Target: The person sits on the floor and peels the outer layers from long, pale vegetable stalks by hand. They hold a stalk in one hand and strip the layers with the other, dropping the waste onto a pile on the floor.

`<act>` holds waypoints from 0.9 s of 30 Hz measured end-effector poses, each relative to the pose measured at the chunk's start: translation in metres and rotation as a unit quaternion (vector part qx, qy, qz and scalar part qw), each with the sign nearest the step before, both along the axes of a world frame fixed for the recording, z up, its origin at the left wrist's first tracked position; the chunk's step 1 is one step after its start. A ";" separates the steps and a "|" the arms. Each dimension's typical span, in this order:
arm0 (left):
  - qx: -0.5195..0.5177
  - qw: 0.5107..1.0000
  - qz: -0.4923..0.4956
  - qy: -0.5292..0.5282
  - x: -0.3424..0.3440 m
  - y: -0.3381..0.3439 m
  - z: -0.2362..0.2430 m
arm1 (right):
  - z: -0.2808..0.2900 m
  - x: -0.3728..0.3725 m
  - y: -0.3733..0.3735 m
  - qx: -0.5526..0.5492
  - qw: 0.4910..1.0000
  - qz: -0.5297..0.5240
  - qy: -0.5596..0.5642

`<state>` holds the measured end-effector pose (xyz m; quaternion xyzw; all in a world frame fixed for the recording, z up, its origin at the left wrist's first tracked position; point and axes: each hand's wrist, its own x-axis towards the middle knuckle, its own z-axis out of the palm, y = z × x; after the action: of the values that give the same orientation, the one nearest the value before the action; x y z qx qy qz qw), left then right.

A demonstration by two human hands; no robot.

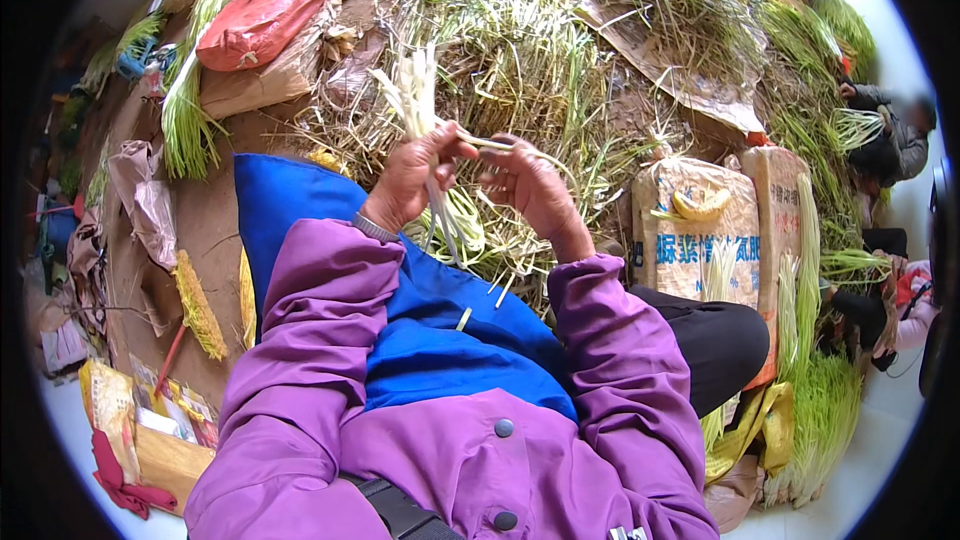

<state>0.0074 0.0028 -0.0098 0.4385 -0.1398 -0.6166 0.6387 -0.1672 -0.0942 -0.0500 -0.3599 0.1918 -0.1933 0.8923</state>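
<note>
My left hand (pixel 408 178) is closed around a bunch of pale stalks (pixel 415 95), whose whitish ends fan out above the fist. Their lower ends hang down over the blue apron (pixel 320 225) on my lap. Just to the right, my right hand (pixel 537 188) pinches one thin stalk (pixel 546 156) with thumb and forefinger. That stalk runs across from the bunch and curves over the back of the right hand. Both hands are raised close together above the lap. A short cut piece of stalk (pixel 464 319) lies on the apron.
Loose green and dry stalks (pixel 510 50) cover the ground ahead. Stuffed printed sacks (pixel 697 230) stand at my right, beside bundles of green stalks (pixel 815 430). A red bag (pixel 268 18) lies far left, near a yellow strip (pixel 200 305). Other people (pixel 900 140) sit at the right edge.
</note>
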 end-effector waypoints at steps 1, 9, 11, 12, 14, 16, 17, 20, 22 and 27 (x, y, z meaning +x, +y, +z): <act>0.012 1.000 -0.018 -0.004 -0.003 0.002 -0.001 | 0.007 0.006 -0.001 0.041 0.997 -0.051 -0.032; 0.007 0.997 -0.026 -0.068 -0.002 0.003 0.009 | 0.047 -0.013 -0.029 -0.273 0.936 -0.010 0.222; -0.024 0.999 -0.032 -0.027 0.000 -0.001 0.001 | 0.044 -0.001 -0.014 -0.291 0.919 0.122 0.237; -0.028 0.999 -0.024 -0.012 -0.002 -0.003 0.002 | 0.045 0.005 -0.006 -0.326 0.891 0.178 0.260; -0.026 0.999 -0.035 0.021 0.000 -0.005 0.002 | 0.042 0.016 0.007 -0.410 0.835 0.255 0.265; -0.006 0.998 -0.035 0.044 0.000 -0.005 0.002 | 0.037 0.022 0.011 -0.447 0.807 0.304 0.237; -0.008 0.998 -0.036 0.049 0.001 -0.005 0.000 | 0.032 0.024 0.010 -0.380 0.838 0.310 0.240; -0.003 0.999 -0.004 0.047 0.008 -0.005 0.009 | 0.023 0.031 -0.004 -0.304 0.857 0.388 0.151; -0.033 0.995 0.050 0.083 0.016 -0.002 0.017 | 0.012 0.029 -0.022 -0.193 0.910 0.353 0.099; -0.096 0.993 0.046 0.056 0.021 -0.006 0.046 | -0.064 0.022 -0.091 -0.344 0.819 0.029 0.459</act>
<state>0.0280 -0.0034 0.0362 0.3459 -0.1428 -0.5938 0.7123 -0.1452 -0.1848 -0.1142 -0.6959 0.4897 -0.0331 0.5242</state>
